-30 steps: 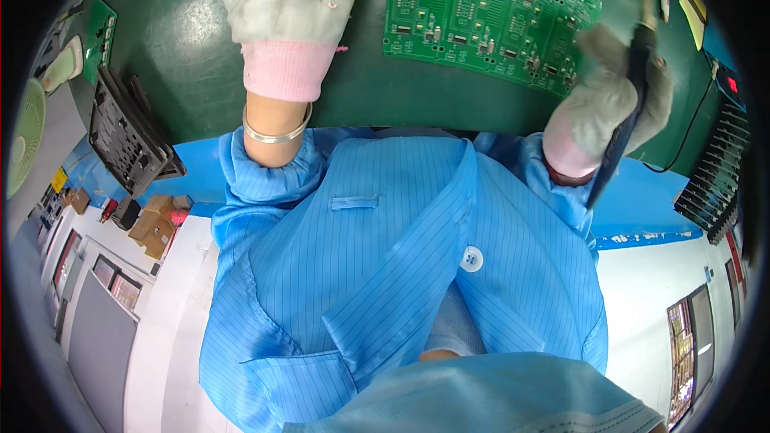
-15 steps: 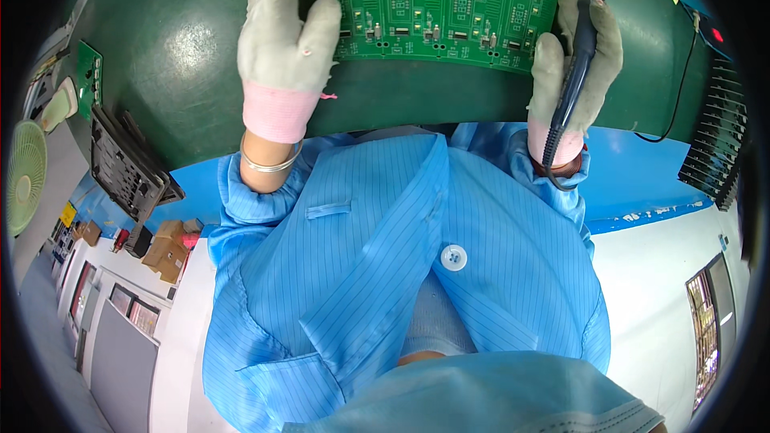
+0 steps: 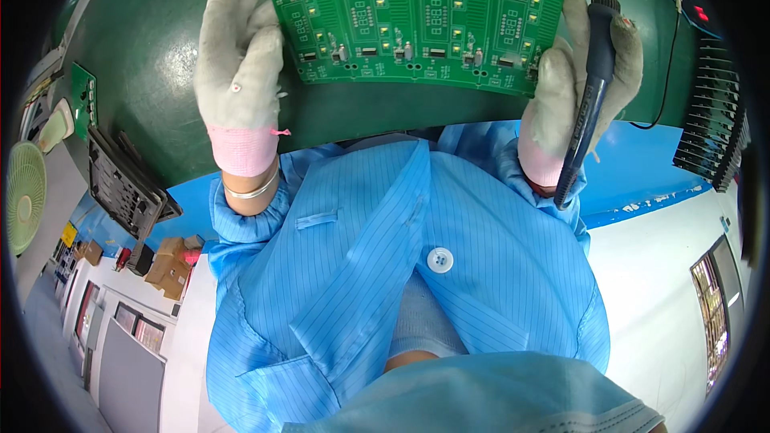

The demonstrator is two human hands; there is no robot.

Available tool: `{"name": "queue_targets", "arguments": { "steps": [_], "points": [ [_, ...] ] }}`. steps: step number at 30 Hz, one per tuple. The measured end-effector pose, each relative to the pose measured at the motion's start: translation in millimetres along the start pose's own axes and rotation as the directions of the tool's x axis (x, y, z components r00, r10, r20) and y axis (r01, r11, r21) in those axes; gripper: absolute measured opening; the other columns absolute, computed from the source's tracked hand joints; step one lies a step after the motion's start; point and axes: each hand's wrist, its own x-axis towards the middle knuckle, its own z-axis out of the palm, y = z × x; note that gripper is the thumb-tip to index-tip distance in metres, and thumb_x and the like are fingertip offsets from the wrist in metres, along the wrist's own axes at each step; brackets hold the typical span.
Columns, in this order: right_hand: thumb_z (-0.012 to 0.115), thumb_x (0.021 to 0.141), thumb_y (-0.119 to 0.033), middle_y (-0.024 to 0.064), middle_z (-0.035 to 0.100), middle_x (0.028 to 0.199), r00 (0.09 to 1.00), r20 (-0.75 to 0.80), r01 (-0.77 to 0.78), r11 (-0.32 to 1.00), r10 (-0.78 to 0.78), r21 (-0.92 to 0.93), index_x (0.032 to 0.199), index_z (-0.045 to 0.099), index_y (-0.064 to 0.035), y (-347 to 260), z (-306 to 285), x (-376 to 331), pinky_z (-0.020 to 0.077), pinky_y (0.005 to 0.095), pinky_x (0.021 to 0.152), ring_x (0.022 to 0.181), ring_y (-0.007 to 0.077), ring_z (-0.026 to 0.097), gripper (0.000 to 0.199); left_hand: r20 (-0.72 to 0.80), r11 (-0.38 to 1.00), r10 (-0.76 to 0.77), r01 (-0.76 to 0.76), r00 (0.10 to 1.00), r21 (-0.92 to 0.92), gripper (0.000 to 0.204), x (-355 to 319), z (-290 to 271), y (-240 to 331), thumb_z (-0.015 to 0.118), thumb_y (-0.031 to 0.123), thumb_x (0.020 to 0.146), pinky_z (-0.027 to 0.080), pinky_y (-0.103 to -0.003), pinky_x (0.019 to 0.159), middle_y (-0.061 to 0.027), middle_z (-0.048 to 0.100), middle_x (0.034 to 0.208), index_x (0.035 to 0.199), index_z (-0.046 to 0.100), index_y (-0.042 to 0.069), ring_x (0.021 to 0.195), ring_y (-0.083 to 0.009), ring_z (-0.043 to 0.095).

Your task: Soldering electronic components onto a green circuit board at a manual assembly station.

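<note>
Dark green matting (image 3: 160, 56), smooth and faintly glossy, covers the bench across the far half of the view; its near edge meets a bright blue strip (image 3: 642, 168). Both hands wear pale grey knit gloves with pink ribbed cuffs. Between them, raised just above the mat, is a large green circuit board panel (image 3: 417, 16), flat and rigid, divided into repeated rectangular sections studded with small silver and dark components; its far edge is cut off by the top of the picture. The left hand (image 3: 237, 72) lies against the panel's left edge with fingers extended, the fingertips hidden behind the board, so the exact hold is hard to make out. A thin metal bangle (image 3: 250, 190) circles that wrist. The right hand (image 3: 577, 88) supports the panel's right edge while its fingers are curled tightly around a soldering iron (image 3: 589, 88), a slim dark blue cylindrical handle with a metal tip pointing far; the tip runs out of view. A black cable (image 3: 666, 80) trails to the right. On the left lie a black ribbed tray (image 3: 120, 184) and a small green board (image 3: 82, 96); a black finned rack (image 3: 714, 112) stands right. A pinstriped blue smock (image 3: 385, 273) with a white button fills the near field.
</note>
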Motion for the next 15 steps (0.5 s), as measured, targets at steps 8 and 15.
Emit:
{"name": "queue_targets", "arguments": {
  "steps": [8, 15],
  "points": [
    [0.063, 0.092, -0.017, 0.0321, 0.051, 0.130, 0.996, 0.074, -0.057, 0.997, 0.054, 0.043, 0.142, 0.026, -0.0084, -12.6, -0.7, 0.2, 0.0467, 0.0409, 0.098, 0.117, 0.0300, 0.058, 0.064, 0.015, 1.000, -0.018, 0.019, 1.000, -0.017, 0.064, 3.3, -3.1, -2.8, 0.045, -0.006, 0.086, 0.044, -0.028, 0.094, -0.0300, 0.040, 0.142, 0.144, 0.019, -0.014, 0.119, -0.0254, 0.054],
    [0.068, 0.088, -0.019, 0.0314, 0.058, 0.121, 0.993, 0.074, 0.090, 0.995, -0.092, 0.033, 0.139, 0.033, -0.0057, -7.5, -7.2, 18.4, 0.0513, 0.0333, 0.088, 0.106, 0.0255, 0.064, 0.063, 0.210, 0.650, 0.365, -0.410, 0.907, 0.640, 0.052, 27.6, -16.9, 3.0, 0.059, -0.001, 0.085, 0.048, -0.031, 0.090, -0.0227, 0.055, 0.128, 0.135, 0.044, -0.003, 0.110, -0.0297, 0.059]
  ]
}}
